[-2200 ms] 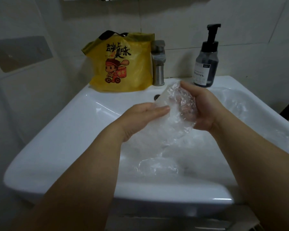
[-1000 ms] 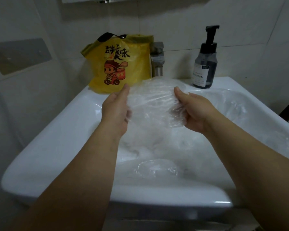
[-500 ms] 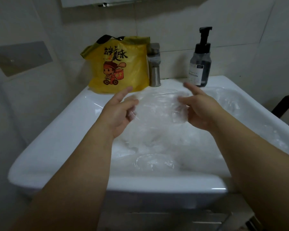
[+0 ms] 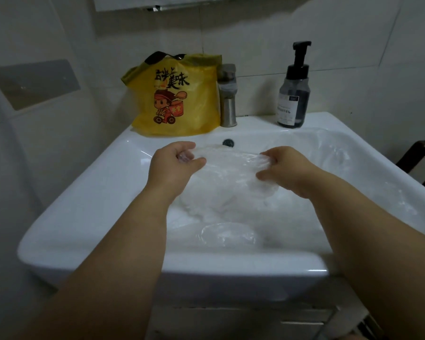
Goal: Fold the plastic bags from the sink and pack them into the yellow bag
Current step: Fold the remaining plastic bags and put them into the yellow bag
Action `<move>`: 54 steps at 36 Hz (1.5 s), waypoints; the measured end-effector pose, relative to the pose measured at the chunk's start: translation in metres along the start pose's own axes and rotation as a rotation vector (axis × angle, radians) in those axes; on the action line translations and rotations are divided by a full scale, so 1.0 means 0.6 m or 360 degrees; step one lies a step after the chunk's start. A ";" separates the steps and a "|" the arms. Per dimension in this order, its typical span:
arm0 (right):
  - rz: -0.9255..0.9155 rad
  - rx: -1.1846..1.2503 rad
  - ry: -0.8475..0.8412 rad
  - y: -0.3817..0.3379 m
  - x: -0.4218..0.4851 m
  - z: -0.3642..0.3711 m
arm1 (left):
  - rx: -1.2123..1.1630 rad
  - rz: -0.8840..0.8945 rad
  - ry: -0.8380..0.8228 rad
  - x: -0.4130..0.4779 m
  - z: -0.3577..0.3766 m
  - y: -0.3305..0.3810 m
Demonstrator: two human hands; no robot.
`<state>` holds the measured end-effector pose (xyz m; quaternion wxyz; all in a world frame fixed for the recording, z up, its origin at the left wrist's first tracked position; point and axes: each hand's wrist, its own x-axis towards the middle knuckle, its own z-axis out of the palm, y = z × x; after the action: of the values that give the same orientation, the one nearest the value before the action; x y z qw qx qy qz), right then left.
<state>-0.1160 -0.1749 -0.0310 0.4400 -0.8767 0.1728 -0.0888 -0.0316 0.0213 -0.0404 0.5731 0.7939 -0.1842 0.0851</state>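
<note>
- Left hand point(image 4: 174, 165) and right hand point(image 4: 285, 168), mid-frame, each pinch one end of a clear crinkled plastic bag point(image 4: 231, 163), stretched flat for folding.
- More clear bags point(image 4: 228, 233) lie below in the white ceramic sink point(image 4: 88, 204).
- Printed yellow plastic bag point(image 4: 174, 96) stands upper centre, within reach for packing.

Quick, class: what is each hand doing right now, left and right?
Left hand: closed, its grip pinching one edge of the clear plastic bag over the sink.
Right hand: closed, its grip pinching the bag's opposite edge.
</note>
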 end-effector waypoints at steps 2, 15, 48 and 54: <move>-0.0051 -0.0137 0.0082 0.004 0.004 0.001 | 0.0090 0.0030 0.0017 0.001 -0.001 -0.003; 0.0023 0.1814 0.0149 -0.041 0.000 -0.010 | -0.1057 -0.0390 -0.0167 0.010 0.004 0.034; 0.0272 0.1482 -0.0615 -0.038 0.008 0.016 | -0.0483 -0.0349 -0.0676 -0.001 0.025 0.035; 0.0077 0.1635 -0.0252 -0.053 0.014 0.032 | -0.0428 -0.0377 -0.0648 -0.004 0.033 0.035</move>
<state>-0.0950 -0.1465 -0.0171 0.8272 -0.5475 0.0934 -0.0854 -0.0437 -0.0028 -0.0293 0.6304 0.7276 -0.2112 -0.1692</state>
